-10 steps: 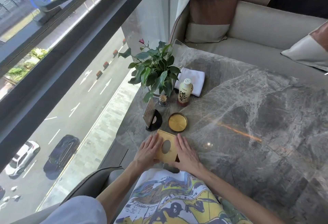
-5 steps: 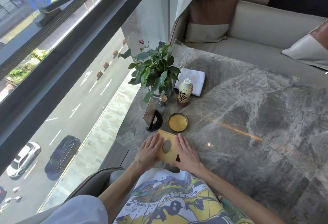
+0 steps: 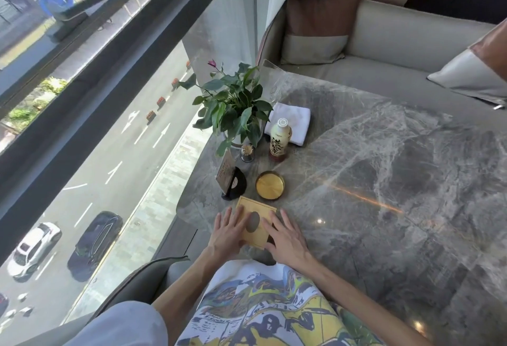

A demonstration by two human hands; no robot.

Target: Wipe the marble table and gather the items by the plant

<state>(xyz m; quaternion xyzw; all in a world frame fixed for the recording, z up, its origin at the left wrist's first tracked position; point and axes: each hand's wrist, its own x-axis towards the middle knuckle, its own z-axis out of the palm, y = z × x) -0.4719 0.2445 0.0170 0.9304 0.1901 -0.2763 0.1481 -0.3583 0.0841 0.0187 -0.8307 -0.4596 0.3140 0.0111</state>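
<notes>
A gold square box [image 3: 255, 222] with an oval hole in its top lies near the front edge of the grey marble table [image 3: 384, 181]. My left hand [image 3: 227, 233] presses flat on its left side and my right hand [image 3: 285, 238] on its right side, fingers spread. Beyond the box stand a round gold dish [image 3: 270, 188], a small sign on a black stand [image 3: 229, 181], a tiny glass jar [image 3: 247, 151] and a tea bottle [image 3: 279, 139]. A folded white cloth [image 3: 295, 123] lies behind the bottle, beside the potted plant [image 3: 233, 109].
A large window [image 3: 109, 98] runs along the table's left edge. A beige sofa [image 3: 384, 52] with cushions [image 3: 318, 24] borders the far side. A grey chair arm [image 3: 142, 277] sits at my lower left.
Both hands and the gold box have shifted slightly forward toward the round dish. Nothing else has moved.
</notes>
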